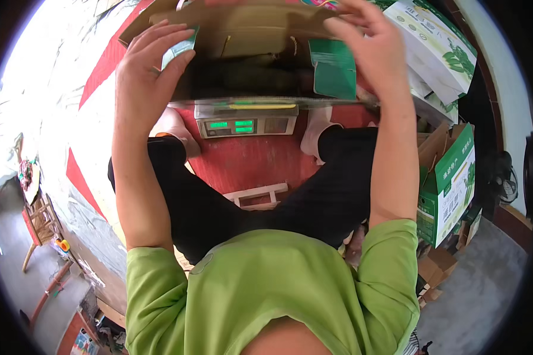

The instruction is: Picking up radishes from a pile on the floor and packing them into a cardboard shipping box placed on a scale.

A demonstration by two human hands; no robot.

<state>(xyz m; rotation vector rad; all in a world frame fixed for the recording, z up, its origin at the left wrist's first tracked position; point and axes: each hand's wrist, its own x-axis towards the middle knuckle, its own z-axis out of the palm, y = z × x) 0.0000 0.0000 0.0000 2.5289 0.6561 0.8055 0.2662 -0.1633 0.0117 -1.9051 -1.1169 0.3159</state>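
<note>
At the left edge of the frame stands a brown wooden chair with slats (38, 222); right of it spreads a white sheet-like covering with red patches (95, 130). In the upper left, the left hand (145, 68) is at the left end of an open, brown-lined cardboard box (249, 44), which fills the upper middle of the frame. Its fingers and thumb are apart, with a small green flap (183, 50) showing between them; whether they touch it cannot be told. The contents of the box are too dark to make out.

Below the box's near edge shows a grey scale with lit green displays (246, 126), on a red surface (243, 163) between two bare feet. Farther down is a pale wooden frame (266, 190), between knees in black trousers.

The right hand (380, 53), blurred, is at the box's right end, above a larger green flap (336, 74); its fingers are curved, and whether they grip cannot be told. At upper right are white-and-green printed cartons (429, 38); beneath them, an open green-and-white carton (453, 195) stands left of a black fan (506, 177).
</note>
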